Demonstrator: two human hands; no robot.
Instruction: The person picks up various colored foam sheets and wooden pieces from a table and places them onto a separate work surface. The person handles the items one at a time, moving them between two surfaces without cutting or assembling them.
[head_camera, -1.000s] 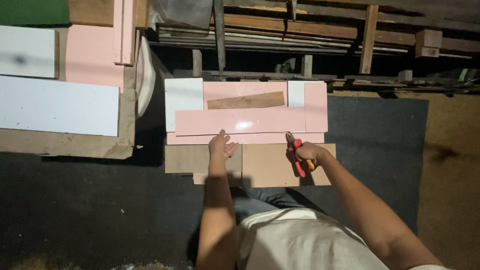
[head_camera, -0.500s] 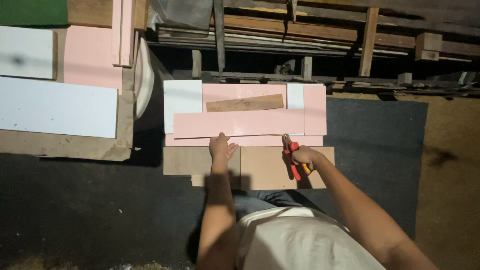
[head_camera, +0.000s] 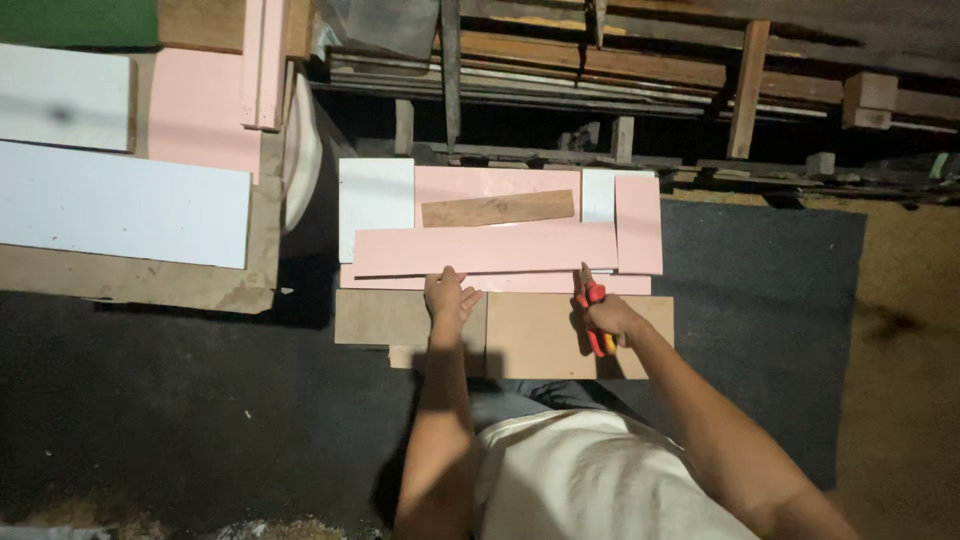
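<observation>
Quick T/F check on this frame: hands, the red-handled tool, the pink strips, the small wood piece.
1. The left hand rests flat at the lower edge of the long pink laminate strip. True.
2. The right hand is empty. False: it grips a red-handled cutting tool.
3. The small brown wooden strip lies on the dark floor mat. False: it lies on the pink sheet behind the long strip.
4. A short pink laminate strip stands lengthwise at the right end of the long one. True.
5. The tool is at the left end of the long strip. False: near the right end.
</observation>
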